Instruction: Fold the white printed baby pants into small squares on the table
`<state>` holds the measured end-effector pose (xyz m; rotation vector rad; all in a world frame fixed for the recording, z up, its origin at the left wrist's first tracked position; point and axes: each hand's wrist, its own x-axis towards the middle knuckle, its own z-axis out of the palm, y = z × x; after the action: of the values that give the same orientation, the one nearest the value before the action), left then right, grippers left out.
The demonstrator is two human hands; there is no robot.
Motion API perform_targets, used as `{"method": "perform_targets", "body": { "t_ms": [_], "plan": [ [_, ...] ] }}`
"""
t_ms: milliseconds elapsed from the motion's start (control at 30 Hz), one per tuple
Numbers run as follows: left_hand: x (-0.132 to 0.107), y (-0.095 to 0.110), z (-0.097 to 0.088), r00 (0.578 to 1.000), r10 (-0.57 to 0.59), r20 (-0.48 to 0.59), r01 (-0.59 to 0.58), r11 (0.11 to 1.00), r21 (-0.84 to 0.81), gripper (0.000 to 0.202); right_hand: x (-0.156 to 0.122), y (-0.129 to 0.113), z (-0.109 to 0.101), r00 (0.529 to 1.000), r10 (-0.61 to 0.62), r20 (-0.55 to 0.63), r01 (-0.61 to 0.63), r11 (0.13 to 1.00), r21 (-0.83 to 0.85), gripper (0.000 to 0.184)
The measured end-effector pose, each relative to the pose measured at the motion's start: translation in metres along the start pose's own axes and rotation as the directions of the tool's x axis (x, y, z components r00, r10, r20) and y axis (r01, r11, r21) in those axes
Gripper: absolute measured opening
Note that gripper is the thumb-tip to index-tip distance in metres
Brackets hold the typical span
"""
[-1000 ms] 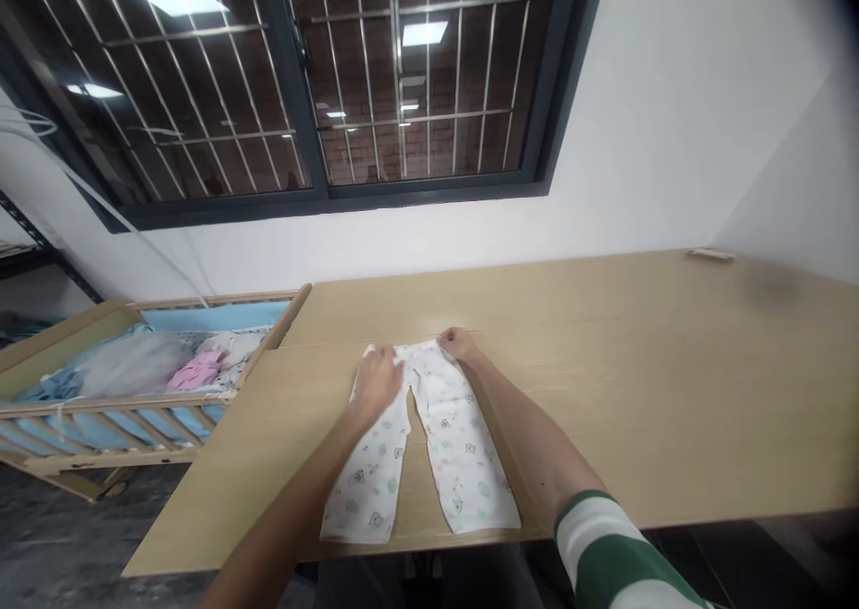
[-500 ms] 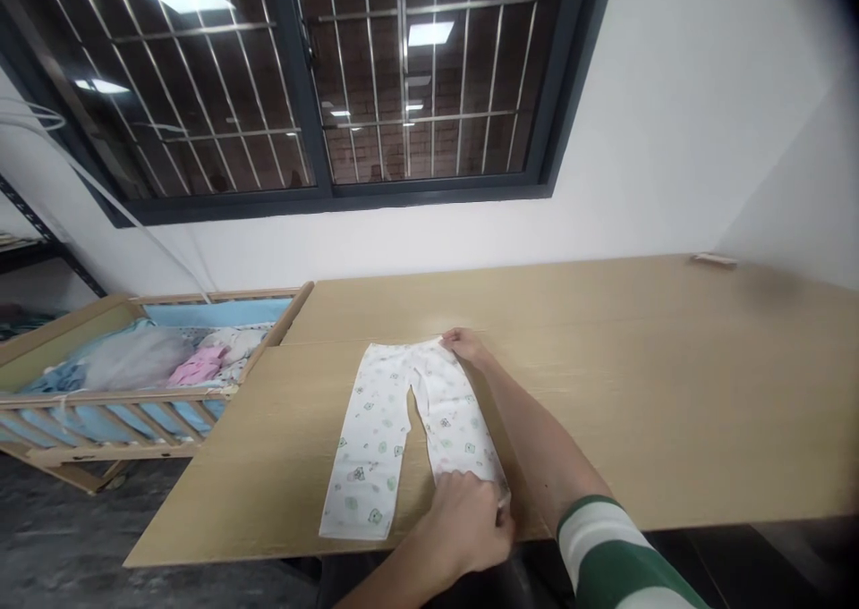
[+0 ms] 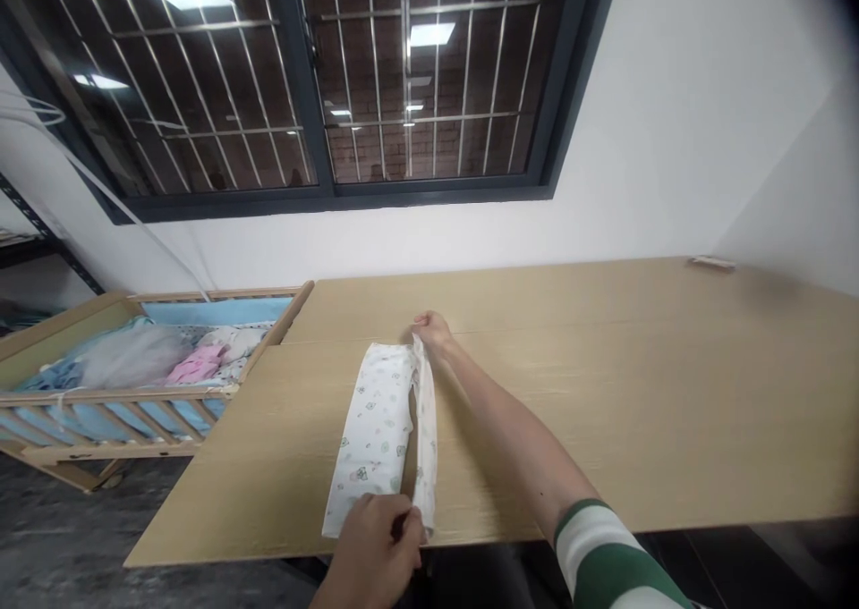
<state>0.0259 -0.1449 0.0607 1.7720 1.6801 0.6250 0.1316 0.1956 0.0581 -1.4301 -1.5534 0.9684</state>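
A pair of small white pants (image 3: pixel 373 421) with a green and grey print lies on the tan tabletop, waist toward the wall. Its left leg rests flat, while the right leg is lifted and stands partly on edge, folding over toward the left. At the waist's right corner, my right hand (image 3: pixel 433 330) pinches the fabric, its arm reaching across from a green-and-white striped sleeve. Down at the hem, my left hand (image 3: pixel 377 533) is closed on the cuff of the lifted leg and covers part of the other leg's hem.
A wooden crib (image 3: pixel 161 394) with blue lining holds a pink cloth (image 3: pixel 197 364) and other fabrics, left of the tabletop (image 3: pixel 637 394). Behind is a barred window (image 3: pixel 429 99). A small flat object (image 3: pixel 712 263) lies at the far right corner.
Both hands have moved left, carrying the right leg of the pants up and over toward the left leg. The left leg has stayed nearly in place.
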Motion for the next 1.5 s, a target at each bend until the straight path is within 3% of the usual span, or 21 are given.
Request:
{"method": "perform_targets", "body": {
  "t_ms": [100,233,367,467,533,633,700,733,833,900,967,1033,1100,1167,1333,1500],
  "plan": [
    [-0.018,-0.028,-0.013,0.997,-0.066,-0.051,0.065,0.998,-0.015,0.045,-0.002,-0.013,0.033,0.999,-0.037,-0.002,0.037,0.999,-0.036,0.021],
    [-0.033,-0.057,-0.022,0.974,-0.169,-0.153,0.192,0.971,0.146,0.043,-0.009,-0.018,0.076,0.996,-0.087,0.004,0.087,0.992,-0.095,0.021],
    [-0.037,-0.066,-0.027,0.951,-0.27,-0.149,0.306,0.888,0.344,0.036,-0.014,-0.015,0.103,0.992,-0.123,0.024,0.125,0.98,-0.155,0.021],
    [-0.04,-0.067,-0.027,0.912,-0.342,-0.228,0.409,0.805,0.429,0.033,-0.018,-0.016,0.111,0.989,-0.141,0.053,0.149,0.971,-0.187,0.02],
    [-0.043,-0.07,-0.025,0.885,-0.297,-0.359,0.443,0.773,0.453,0.033,-0.026,-0.019,0.11,0.98,-0.177,0.095,0.193,0.961,-0.196,0.017],
    [-0.046,-0.077,-0.015,0.84,0.067,-0.538,0.27,0.809,0.522,0.03,-0.051,-0.028,0.101,0.944,-0.268,0.193,0.304,0.934,-0.187,0.017],
    [-0.045,-0.081,-0.003,0.766,0.34,-0.546,0.085,0.788,0.61,0.026,-0.079,-0.036,0.089,0.858,-0.386,0.339,0.456,0.876,-0.158,0.026],
    [-0.044,-0.082,0.005,0.734,0.427,-0.528,0.023,0.761,0.648,0.029,-0.097,-0.039,0.081,0.775,-0.453,0.441,0.553,0.824,-0.126,0.033],
    [-0.039,-0.087,0.034,0.708,0.538,-0.457,-0.036,0.674,0.738,0.049,-0.154,-0.045,0.059,0.423,-0.533,0.733,0.766,0.642,0.025,0.056],
    [-0.037,-0.092,0.053,0.705,0.569,-0.424,-0.028,0.619,0.785,0.062,-0.188,-0.041,0.047,0.262,-0.489,0.832,0.8,0.592,0.096,0.061],
    [-0.037,-0.1,0.066,0.692,0.597,-0.407,-0.014,0.574,0.819,0.074,-0.21,-0.03,0.04,0.171,-0.456,0.873,0.806,0.575,0.143,0.061],
    [-0.039,-0.105,0.073,0.694,0.6,-0.399,0.002,0.552,0.834,0.081,-0.217,-0.015,0.037,0.137,-0.447,0.884,0.81,0.564,0.16,0.057],
    [-0.041,-0.106,0.073,0.713,0.587,-0.384,0.007,0.542,0.841,0.082,-0.21,-0.002,0.039,0.147,-0.435,0.888,0.824,0.551,0.133,0.056],
    [-0.042,-0.104,0.07,0.724,0.583,-0.369,0.007,0.529,0.849,0.081,-0.191,0.006,0.044,0.197,-0.401,0.895,0.835,0.546,0.061,0.059],
    [-0.041,-0.1,0.067,0.726,0.593,-0.349,0.029,0.48,0.877,0.076,-0.123,0.011,0.062,0.433,-0.298,0.851,0.806,0.551,-0.217,0.065],
    [-0.042,-0.106,0.066,0.735,0.582,-0.348,0.032,0.483,0.875,0.065,-0.066,0.017,0.072,0.663,-0.254,0.704,0.702,0.537,-0.468,0.071]
  ]
}}
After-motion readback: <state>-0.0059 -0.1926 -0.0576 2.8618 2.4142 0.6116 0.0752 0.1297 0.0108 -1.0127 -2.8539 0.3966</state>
